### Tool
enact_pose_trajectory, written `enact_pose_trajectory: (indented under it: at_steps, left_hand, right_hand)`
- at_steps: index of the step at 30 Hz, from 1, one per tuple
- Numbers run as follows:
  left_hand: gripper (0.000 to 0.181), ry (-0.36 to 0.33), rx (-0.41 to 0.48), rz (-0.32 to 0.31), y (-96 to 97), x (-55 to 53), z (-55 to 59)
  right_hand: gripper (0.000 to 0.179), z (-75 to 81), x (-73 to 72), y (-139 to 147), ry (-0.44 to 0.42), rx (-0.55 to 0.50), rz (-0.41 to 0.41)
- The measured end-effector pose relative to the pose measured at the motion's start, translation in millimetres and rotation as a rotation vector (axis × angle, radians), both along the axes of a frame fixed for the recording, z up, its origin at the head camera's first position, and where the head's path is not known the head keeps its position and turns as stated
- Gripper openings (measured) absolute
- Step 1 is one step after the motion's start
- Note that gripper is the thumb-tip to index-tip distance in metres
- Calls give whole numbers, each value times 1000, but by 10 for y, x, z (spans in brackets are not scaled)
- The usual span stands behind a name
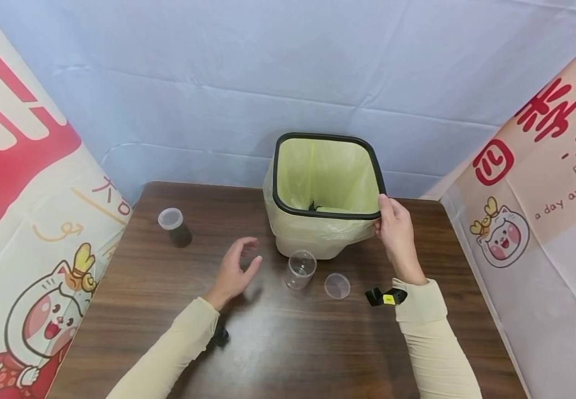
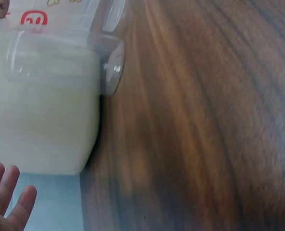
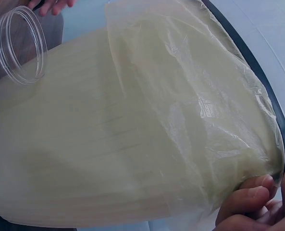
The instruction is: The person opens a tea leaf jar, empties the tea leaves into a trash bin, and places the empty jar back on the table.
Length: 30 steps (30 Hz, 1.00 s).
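My right hand grips the black rim of a cream trash bin at its front right corner. A pale yellow bin liner is folded over that rim, and something dark lies inside. In the right wrist view, curled fingers pinch the liner and rim. My left hand hovers left of the bin, fingers loosely bent, holding nothing. Between the hands, a clear plastic cup stands before the bin. Its round clear lid lies flat to the right of it.
A lidded clear cup with dark contents stands at the left of the brown wooden table. A pale blue cloth hangs behind the table, and printed banners hang on both sides.
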<state>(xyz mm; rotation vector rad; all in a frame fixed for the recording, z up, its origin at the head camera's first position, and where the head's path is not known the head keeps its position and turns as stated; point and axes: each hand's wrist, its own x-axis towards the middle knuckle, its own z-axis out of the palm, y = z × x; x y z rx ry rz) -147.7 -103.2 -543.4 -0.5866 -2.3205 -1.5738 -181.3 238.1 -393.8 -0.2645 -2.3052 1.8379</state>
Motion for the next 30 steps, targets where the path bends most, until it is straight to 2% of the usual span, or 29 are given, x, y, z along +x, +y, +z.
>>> enact_pose_trajectory:
  at_steps: [17,21,30]
  left_hand:
    - [41,39,10,103,-303,-116,142]
    - [41,43,3,136,-413,-159,166]
    - [42,61,46,228,-644,-223,255]
  right_hand:
    - [44,31,25,-13,-3,6,-1]
    - [44,33,24,-14,-9,7,-2]
    - [44,32,24,-12,-4,12,-2]
